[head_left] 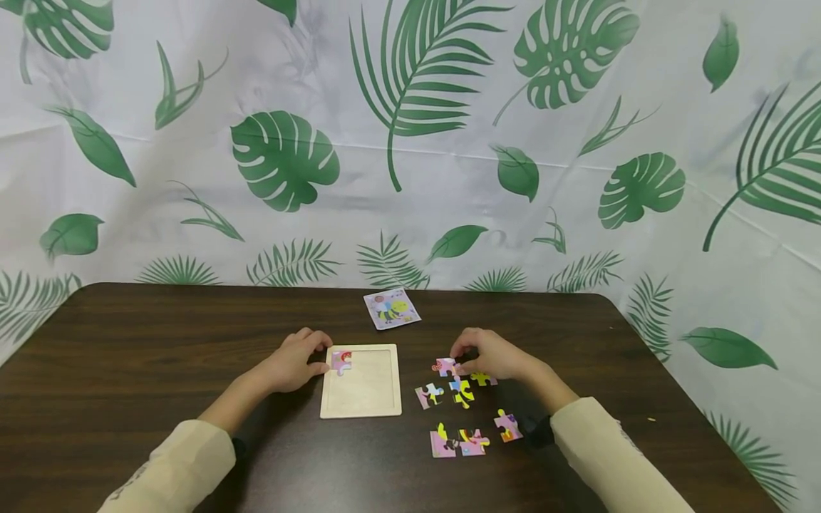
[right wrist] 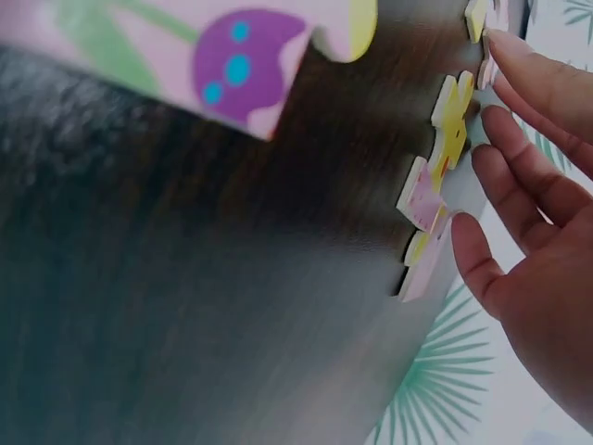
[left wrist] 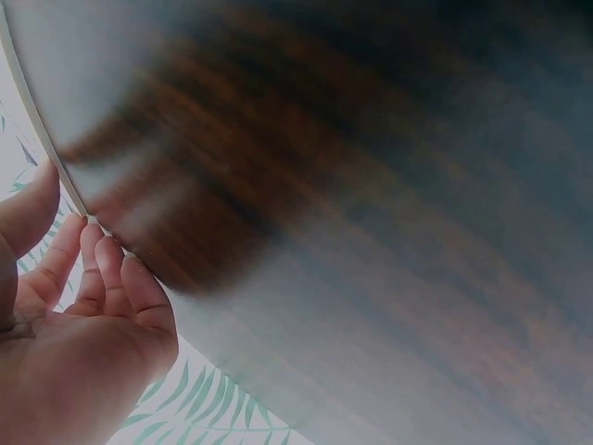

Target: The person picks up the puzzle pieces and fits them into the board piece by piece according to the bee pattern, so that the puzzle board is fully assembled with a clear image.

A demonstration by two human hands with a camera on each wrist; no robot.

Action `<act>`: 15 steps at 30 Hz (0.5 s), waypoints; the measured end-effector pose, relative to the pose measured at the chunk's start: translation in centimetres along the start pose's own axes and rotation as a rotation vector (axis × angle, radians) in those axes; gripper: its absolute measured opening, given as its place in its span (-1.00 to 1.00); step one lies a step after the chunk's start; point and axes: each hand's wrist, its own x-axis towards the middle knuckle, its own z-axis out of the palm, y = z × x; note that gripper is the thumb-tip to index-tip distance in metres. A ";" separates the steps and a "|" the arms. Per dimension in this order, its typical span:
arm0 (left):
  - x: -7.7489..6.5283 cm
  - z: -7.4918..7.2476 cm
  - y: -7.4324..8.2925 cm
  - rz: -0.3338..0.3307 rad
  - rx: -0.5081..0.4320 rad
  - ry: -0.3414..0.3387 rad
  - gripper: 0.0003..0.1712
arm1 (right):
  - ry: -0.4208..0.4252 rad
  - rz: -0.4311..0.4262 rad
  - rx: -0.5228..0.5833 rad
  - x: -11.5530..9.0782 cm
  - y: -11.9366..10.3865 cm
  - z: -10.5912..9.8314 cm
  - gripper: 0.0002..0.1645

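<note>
Surface (head_left: 288,456) free in front of wooden tray (head_left: 368,392); narrow lane right of it, bounded by loose puzzle pieces (head_left: 461,391).

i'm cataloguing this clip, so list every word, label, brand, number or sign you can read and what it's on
No text is readable in any view.
Left sleeve: dark marks, possibly lettering, too small to read.
Right sleeve: a dark mark, too small and slanted to read.
Picture card: a bee picture, no words I can make out.
Puzzle pieces and wooden tray: no words or numbers visible.
</note>
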 end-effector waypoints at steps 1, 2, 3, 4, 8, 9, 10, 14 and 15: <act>0.0 0.0 0.0 0.002 0.001 0.000 -0.71 | -0.002 -0.002 -0.001 0.0 0.0 0.0 -0.82; 0.0 0.0 0.0 0.002 0.000 -0.001 -0.71 | -0.004 -0.004 -0.003 0.0 0.1 0.0 -0.82; 0.0 0.0 0.0 0.003 -0.001 -0.002 -0.71 | -0.005 -0.006 -0.006 0.0 0.1 0.0 -0.82; 0.0 0.0 0.0 0.005 -0.002 -0.002 -0.71 | -0.006 -0.007 -0.007 0.0 0.2 0.0 -0.81; 0.0 0.0 0.0 0.003 -0.005 -0.008 -0.71 | -0.004 -0.010 -0.010 0.0 0.2 0.1 -0.80; 0.0 0.0 0.0 0.001 -0.005 -0.009 -0.71 | -0.002 -0.012 -0.011 0.0 0.2 0.1 -0.80; 0.0 0.0 0.0 -0.001 -0.004 -0.010 -0.71 | -0.002 -0.013 -0.011 -0.1 0.2 0.1 -0.80; 0.1 0.0 0.0 0.001 -0.003 -0.010 -0.71 | 0.001 -0.017 -0.016 -0.1 0.3 0.1 -0.80; 0.0 0.0 0.0 0.000 -0.004 -0.010 -0.71 | 0.001 -0.016 -0.016 0.0 0.3 0.1 -0.80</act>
